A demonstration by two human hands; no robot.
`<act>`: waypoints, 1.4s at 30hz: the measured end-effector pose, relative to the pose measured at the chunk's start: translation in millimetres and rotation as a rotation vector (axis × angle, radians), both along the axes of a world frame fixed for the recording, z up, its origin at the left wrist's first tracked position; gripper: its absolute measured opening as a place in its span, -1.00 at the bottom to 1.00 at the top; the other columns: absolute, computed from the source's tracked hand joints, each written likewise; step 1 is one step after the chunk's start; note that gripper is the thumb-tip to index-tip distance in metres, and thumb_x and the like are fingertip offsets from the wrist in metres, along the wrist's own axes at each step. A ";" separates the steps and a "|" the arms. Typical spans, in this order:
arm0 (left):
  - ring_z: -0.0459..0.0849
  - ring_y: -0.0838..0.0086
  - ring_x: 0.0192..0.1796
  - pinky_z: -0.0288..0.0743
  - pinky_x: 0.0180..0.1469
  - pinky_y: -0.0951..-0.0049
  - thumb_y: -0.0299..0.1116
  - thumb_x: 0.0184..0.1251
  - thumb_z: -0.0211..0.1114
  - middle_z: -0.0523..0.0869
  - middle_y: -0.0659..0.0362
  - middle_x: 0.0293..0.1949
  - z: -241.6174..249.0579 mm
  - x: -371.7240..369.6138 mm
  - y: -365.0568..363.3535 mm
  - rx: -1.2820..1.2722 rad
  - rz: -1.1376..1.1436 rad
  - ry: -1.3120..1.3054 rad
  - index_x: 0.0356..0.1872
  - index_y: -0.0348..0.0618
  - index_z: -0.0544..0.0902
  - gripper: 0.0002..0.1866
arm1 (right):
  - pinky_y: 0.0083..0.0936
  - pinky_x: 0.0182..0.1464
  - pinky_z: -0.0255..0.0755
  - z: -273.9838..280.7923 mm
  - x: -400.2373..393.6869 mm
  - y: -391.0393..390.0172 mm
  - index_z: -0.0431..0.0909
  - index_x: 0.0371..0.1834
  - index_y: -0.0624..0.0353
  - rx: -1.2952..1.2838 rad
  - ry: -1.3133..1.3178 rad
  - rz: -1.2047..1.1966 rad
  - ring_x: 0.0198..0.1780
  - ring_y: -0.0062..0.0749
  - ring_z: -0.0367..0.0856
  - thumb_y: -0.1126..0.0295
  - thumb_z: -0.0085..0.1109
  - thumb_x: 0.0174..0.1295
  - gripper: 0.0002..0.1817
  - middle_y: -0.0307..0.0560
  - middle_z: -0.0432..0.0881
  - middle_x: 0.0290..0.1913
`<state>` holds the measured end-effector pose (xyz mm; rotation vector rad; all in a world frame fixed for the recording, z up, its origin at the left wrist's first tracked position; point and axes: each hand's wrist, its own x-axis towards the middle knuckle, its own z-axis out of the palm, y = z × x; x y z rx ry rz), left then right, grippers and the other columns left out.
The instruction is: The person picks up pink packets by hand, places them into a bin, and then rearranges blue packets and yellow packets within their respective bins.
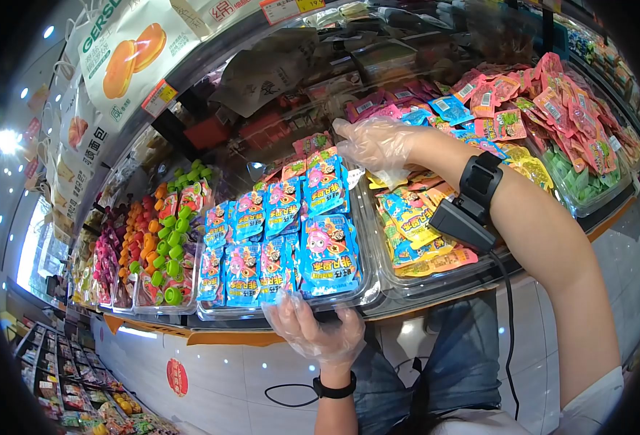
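Note:
A clear plastic tray (370, 279) holds upright rows of blue candy pouches (323, 250) with a pink cartoon figure. At its front rim is my left hand (314, 332), in a thin clear glove, fingers curled over the edge beside the pouches and thumb apart. My right hand (381, 145), gloved alike, reaches across to the tray's back right corner. Its fingers are loosely bent and spread, near the pink pouches (312, 143) at the back; no held item shows. Some fingertips are hidden there.
Right of the tray stands another tray with yellow and orange pouches (410, 221). Beyond it are heaped pink pouches (570, 109) and green packets (577, 174). Green-capped pouches (171, 250) stand left. A black device (461, 221) on my right forearm trails a cable (510, 319).

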<state>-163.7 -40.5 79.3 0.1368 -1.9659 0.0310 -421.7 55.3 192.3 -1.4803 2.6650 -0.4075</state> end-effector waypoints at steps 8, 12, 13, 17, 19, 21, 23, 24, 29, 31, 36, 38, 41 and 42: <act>0.38 0.02 0.18 0.07 0.30 -0.22 -0.27 0.13 0.11 0.36 -0.03 0.08 -1.5 -1.4 -1.2 -0.017 0.035 0.021 0.16 -0.24 0.25 -0.45 | -0.12 0.04 0.31 -4.6 -4.4 -1.3 0.11 0.29 0.31 -0.008 0.050 0.030 0.02 0.21 0.46 0.00 -0.21 0.30 -0.34 0.39 0.52 -0.08; 0.43 0.06 0.14 0.14 0.28 -0.20 -0.23 0.15 0.09 0.38 0.00 0.05 -0.3 -1.6 -0.7 -0.022 0.058 0.025 0.14 -0.21 0.27 -0.47 | -0.12 0.04 0.31 -2.7 -2.5 -0.1 0.10 0.29 0.31 0.002 0.054 0.022 0.02 0.21 0.46 0.01 -0.21 0.30 -0.34 0.39 0.52 -0.08; 0.43 0.06 0.14 0.14 0.28 -0.20 -0.23 0.15 0.09 0.38 0.00 0.05 -0.9 -1.2 -0.9 -0.022 0.057 0.024 0.14 -0.21 0.27 -0.47 | -0.12 0.04 0.31 -1.7 -1.4 0.6 0.10 0.29 0.32 -0.007 0.039 0.018 0.02 0.21 0.46 0.01 -0.22 0.30 -0.34 0.39 0.52 -0.08; 0.33 -0.04 0.22 0.01 0.33 -0.22 -0.28 0.13 0.12 0.36 -0.06 0.10 -2.0 -0.4 -1.0 0.003 0.016 0.016 0.18 -0.26 0.25 -0.43 | -0.12 0.05 0.31 -2.2 -1.7 -0.2 0.10 0.28 0.35 -0.009 0.039 0.020 0.03 0.20 0.46 0.02 -0.22 0.30 -0.34 0.38 0.52 -0.06; 0.33 -0.04 0.22 0.01 0.33 -0.21 -0.28 0.14 0.12 0.36 -0.06 0.10 -2.3 -0.6 -1.2 0.004 0.018 0.019 0.18 -0.26 0.25 -0.43 | -0.13 0.06 0.31 0.5 0.4 -0.1 0.10 0.29 0.35 0.002 0.029 0.012 0.03 0.20 0.46 0.02 -0.22 0.30 -0.34 0.38 0.51 -0.05; 0.32 -0.03 0.23 0.02 0.33 -0.20 -0.28 0.16 0.11 0.36 -0.06 0.11 -3.7 -0.7 -2.1 -0.004 0.020 0.019 0.18 -0.25 0.24 -0.44 | -0.14 0.07 0.30 2.1 2.2 -0.1 0.09 0.29 0.36 0.013 0.019 0.005 0.04 0.19 0.46 0.03 -0.22 0.29 -0.33 0.38 0.51 -0.05; 0.32 -0.03 0.23 0.03 0.33 -0.20 -0.27 0.17 0.11 0.35 -0.06 0.11 -3.7 -0.3 -2.1 0.001 0.017 0.014 0.18 -0.25 0.24 -0.45 | -0.14 0.07 0.30 2.6 2.9 -0.2 0.09 0.30 0.34 0.020 0.012 -0.013 0.04 0.18 0.46 0.02 -0.21 0.29 -0.33 0.39 0.50 -0.04; 0.31 -0.03 0.24 0.03 0.33 -0.20 -0.27 0.18 0.11 0.35 -0.06 0.11 -3.7 -0.1 -2.0 0.006 0.013 0.008 0.18 -0.25 0.24 -0.45 | -0.14 0.07 0.30 2.4 2.6 -0.3 0.09 0.30 0.34 0.020 0.012 -0.013 0.04 0.18 0.46 0.02 -0.21 0.29 -0.33 0.39 0.50 -0.04; 0.31 -0.04 0.24 0.02 0.33 -0.21 -0.27 0.18 0.11 0.35 -0.07 0.12 -2.7 -0.1 -1.3 0.005 0.019 0.009 0.18 -0.25 0.24 -0.44 | -0.14 0.06 0.30 -3.1 -2.4 -0.8 0.11 0.30 0.30 -0.021 0.026 0.009 0.03 0.19 0.47 0.01 -0.21 0.28 -0.34 0.38 0.51 -0.04; 0.31 -0.04 0.24 0.02 0.33 -0.22 -0.27 0.17 0.11 0.34 -0.07 0.12 -2.5 0.0 -1.0 0.005 0.020 0.004 0.19 -0.25 0.24 -0.44 | -0.14 0.06 0.30 -1.0 -0.4 -0.7 0.10 0.30 0.28 -0.010 0.018 -0.002 0.03 0.19 0.47 0.01 -0.21 0.28 -0.34 0.38 0.51 -0.04; 0.30 -0.06 0.24 0.03 0.32 -0.22 -0.27 0.19 0.11 0.34 -0.08 0.12 -3.0 0.3 -1.8 -0.005 0.013 0.002 0.19 -0.28 0.23 -0.44 | -0.14 0.05 0.30 0.3 0.0 -1.1 0.07 0.32 0.26 0.020 0.014 -0.004 0.03 0.20 0.46 0.00 -0.22 0.27 -0.33 0.38 0.51 -0.04; 0.30 -0.06 0.24 0.03 0.32 -0.22 -0.27 0.20 0.11 0.34 -0.08 0.12 -2.3 0.4 -0.6 -0.005 0.018 0.000 0.19 -0.29 0.22 -0.44 | -0.14 0.05 0.30 -0.4 -0.2 -1.0 0.07 0.32 0.28 -0.001 0.009 -0.007 0.03 0.20 0.46 0.00 -0.22 0.27 -0.32 0.38 0.51 -0.04; 0.36 0.01 0.20 0.10 0.30 -0.20 -0.22 0.19 0.10 0.36 -0.06 0.11 -1.0 -0.8 -0.5 -0.021 0.055 0.005 0.19 -0.25 0.23 -0.44 | -0.15 0.06 0.31 -6.1 -5.3 -2.7 0.07 0.32 0.30 -0.004 0.052 0.005 0.04 0.20 0.46 0.00 -0.21 0.27 -0.31 0.38 0.51 -0.04; 0.43 0.07 0.16 0.16 0.28 -0.18 -0.19 0.18 0.08 0.38 -0.04 0.09 -0.7 -1.1 -0.8 -0.036 0.087 0.013 0.18 -0.21 0.24 -0.44 | -0.15 0.06 0.31 -4.9 -4.2 -2.1 0.07 0.32 0.30 -0.004 0.051 0.004 0.04 0.20 0.46 0.00 -0.21 0.27 -0.31 0.38 0.51 -0.04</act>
